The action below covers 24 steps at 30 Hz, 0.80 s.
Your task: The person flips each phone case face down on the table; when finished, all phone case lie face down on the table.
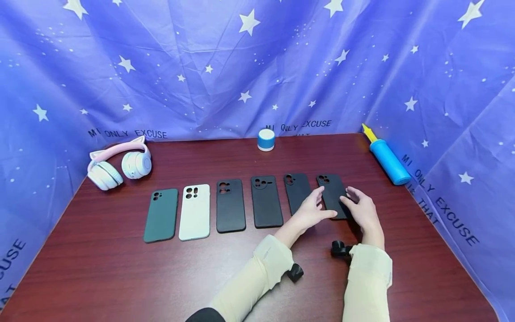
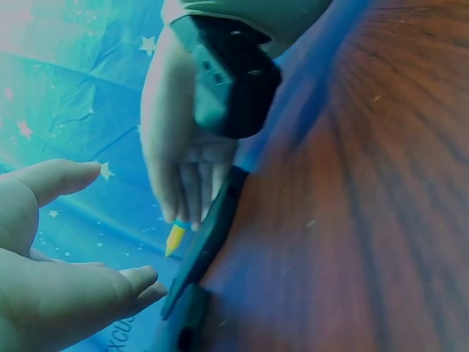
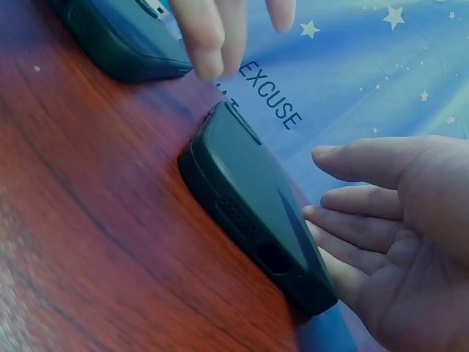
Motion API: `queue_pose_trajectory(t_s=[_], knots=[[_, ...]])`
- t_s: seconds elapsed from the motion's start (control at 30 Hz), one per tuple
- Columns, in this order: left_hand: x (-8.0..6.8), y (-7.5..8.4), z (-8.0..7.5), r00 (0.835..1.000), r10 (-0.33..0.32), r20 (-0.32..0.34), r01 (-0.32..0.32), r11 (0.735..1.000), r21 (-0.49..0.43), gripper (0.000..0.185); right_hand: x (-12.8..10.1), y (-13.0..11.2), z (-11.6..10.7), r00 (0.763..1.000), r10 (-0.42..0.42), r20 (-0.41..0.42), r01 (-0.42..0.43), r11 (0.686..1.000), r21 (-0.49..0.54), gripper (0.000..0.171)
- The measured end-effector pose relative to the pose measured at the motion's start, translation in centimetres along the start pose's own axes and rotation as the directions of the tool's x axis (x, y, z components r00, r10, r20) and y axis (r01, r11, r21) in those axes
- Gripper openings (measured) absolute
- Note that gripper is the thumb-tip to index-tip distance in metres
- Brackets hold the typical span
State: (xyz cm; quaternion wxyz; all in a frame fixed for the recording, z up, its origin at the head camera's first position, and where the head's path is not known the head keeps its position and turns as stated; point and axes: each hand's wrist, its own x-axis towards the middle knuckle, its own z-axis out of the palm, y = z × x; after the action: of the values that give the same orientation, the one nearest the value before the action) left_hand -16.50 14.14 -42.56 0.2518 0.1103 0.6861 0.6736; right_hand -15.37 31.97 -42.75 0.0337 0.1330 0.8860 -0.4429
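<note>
Both hands are open, fingers straight and loosely spread, neither one curled round anything. Left hand [image 1: 311,210] hovers palm inward over the left edge of the rightmost black soft-plastic phone case [image 1: 333,196]; right hand [image 1: 362,210] sits at that case's right edge. In the right wrist view the fingertips [image 3: 322,216] of the right hand lie against, or just beside, the long side of the case [image 3: 249,198]; actual contact cannot be confirmed. The left hand's fingers [image 3: 212,37] hang above the case in that same view, apart from it.

Location of the case: flat on the dark red wooden table [image 1: 100,268], far right end of a row, camera cut-out pointing away from the person.

Count of cases in the row: six. From the left: one dark green case [image 1: 161,214], one white case [image 1: 195,212], then four black ones (the fifth [image 1: 297,192] is partly covered by the left hand, the sixth by both hands).

Other items, one each: white-and-pink cat-ear headphones [image 1: 119,166] at back left, small blue-and-white cylinder [image 1: 266,139] at back centre, blue hand pump with yellow tip [image 1: 387,158] at back right. Blue star-printed cloth [image 1: 257,67] surrounds the table.

Hard to read: the left wrist view is blurred and tinted; it shows the case [image 2: 209,235] edge-on only, with the right hand [image 2: 183,169] beyond it. Both wrists carry black mounts, partly hidden by cream sleeves.
</note>
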Motion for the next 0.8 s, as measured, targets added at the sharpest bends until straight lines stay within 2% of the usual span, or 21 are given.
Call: queue_pose_trajectory(t_s=[0.17, 0.33, 0.5, 0.63, 0.8], knots=[[-0.7, 1.1, -1.9, 0.999, 0.037, 0.014, -0.037, 0.999, 0.019, 0.079, 0.2, 0.1, -0.2, 1.0, -0.003, 0.004, 0.003, 1.0, -0.002, 0.065], [-1.7, 2.1, -5.1, 0.996, 0.081, 0.021, -0.082, 0.994, 0.07, 0.079, 0.2, 0.4, -0.6, 1.0, -0.008, 0.009, 0.008, 1.0, -0.003, 0.065], [-3.3, 2.2, -9.6, 0.989, 0.147, 0.008, -0.147, 0.981, 0.124, 0.08, 0.2, 0.9, -0.9, 1.0, -0.011, 0.011, 0.011, 1.0, 0.001, 0.065], [-5.0, 2.1, -13.5, 0.985, 0.174, -0.019, -0.168, 0.971, 0.17, 0.08, 0.1, 1.3, -1.3, 1.0, -0.008, 0.006, 0.008, 1.0, -0.007, 0.066], [-7.4, 1.9, -18.0, 0.974, 0.219, -0.054, -0.197, 0.944, 0.266, 0.081, 0.0, 1.5, -1.7, 1.0, -0.003, 0.01, 0.004, 1.0, -0.011, 0.067]])
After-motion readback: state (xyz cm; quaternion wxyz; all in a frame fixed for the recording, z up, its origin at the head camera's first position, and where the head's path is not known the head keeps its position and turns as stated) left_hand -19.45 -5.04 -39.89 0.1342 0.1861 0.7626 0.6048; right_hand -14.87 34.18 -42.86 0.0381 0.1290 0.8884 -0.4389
